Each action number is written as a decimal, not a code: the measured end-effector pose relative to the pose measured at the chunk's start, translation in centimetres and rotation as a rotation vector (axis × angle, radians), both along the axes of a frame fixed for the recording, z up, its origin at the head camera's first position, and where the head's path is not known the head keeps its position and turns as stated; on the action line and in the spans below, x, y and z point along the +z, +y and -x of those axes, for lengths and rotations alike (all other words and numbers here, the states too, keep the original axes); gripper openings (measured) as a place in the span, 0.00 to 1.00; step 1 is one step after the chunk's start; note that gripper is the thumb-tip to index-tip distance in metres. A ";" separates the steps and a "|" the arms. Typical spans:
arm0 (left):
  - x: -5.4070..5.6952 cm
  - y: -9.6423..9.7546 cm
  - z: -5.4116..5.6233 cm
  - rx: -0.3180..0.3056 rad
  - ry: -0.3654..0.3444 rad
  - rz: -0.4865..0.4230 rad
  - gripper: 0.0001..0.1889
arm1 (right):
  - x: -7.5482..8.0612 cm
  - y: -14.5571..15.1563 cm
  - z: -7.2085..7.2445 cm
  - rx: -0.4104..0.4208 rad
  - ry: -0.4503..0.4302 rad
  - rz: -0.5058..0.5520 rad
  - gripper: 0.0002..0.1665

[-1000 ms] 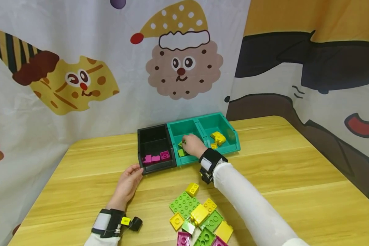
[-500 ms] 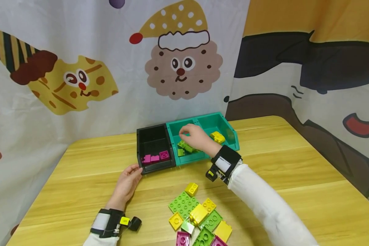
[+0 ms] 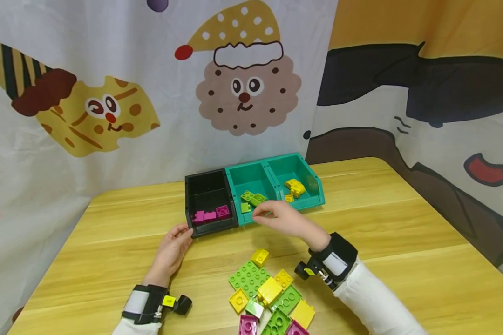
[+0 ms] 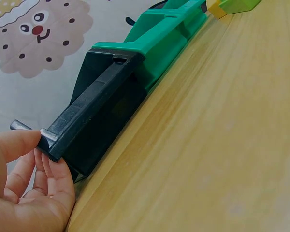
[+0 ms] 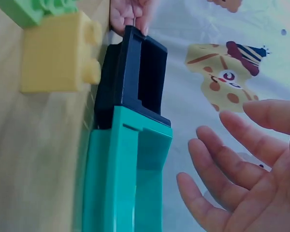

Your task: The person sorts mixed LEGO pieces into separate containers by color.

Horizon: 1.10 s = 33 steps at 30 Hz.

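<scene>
My left hand pinches the front left corner of the black bin, thumb on the rim and fingers below it. Several magenta toy building bricks lie inside that bin. Over the front edge of the middle teal bin hovers my right hand, its fingers loosely bent. The right wrist view shows nothing in that hand. Green bricks lie in the middle bin, partly behind the hand in the head view. Yellow bricks lie in the right teal bin.
Nearer on the wooden table is a loose pile of yellow, green and magenta bricks, with a yellow brick at its far end. The three bins stand side by side before a printed cloth backdrop.
My right hand has left the inside of the middle bin and come back toward the front, uncovering the green bricks there. My left hand stays at the black bin's corner.
</scene>
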<state>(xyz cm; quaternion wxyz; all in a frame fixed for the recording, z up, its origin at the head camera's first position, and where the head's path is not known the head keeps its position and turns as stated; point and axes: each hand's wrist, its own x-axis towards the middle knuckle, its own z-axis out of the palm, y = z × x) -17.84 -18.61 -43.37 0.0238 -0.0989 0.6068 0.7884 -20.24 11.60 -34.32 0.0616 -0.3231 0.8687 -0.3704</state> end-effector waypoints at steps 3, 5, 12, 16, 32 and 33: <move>-0.1 0.0 0.0 0.000 0.008 -0.008 0.07 | -0.5 0.7 -0.8 0.017 -0.008 0.010 0.12; -0.1 0.0 0.1 -0.001 0.016 -0.015 0.07 | -0.8 1.0 -1.3 0.022 -0.010 0.011 0.11; -0.1 0.0 0.1 -0.002 0.020 -0.018 0.09 | -2.2 1.1 -2.2 0.050 -0.030 -0.059 0.17; -0.1 0.0 0.1 0.000 0.015 -0.016 0.09 | -2.8 0.8 -2.4 0.060 -0.020 -0.139 0.22; -0.1 0.0 0.2 -0.003 0.018 -0.018 0.10 | -4.3 0.1 -2.5 0.144 -0.039 -0.305 0.22; -0.1 0.0 0.2 -0.002 0.017 -0.018 0.10 | -4.3 0.1 -2.5 0.144 -0.044 -0.308 0.22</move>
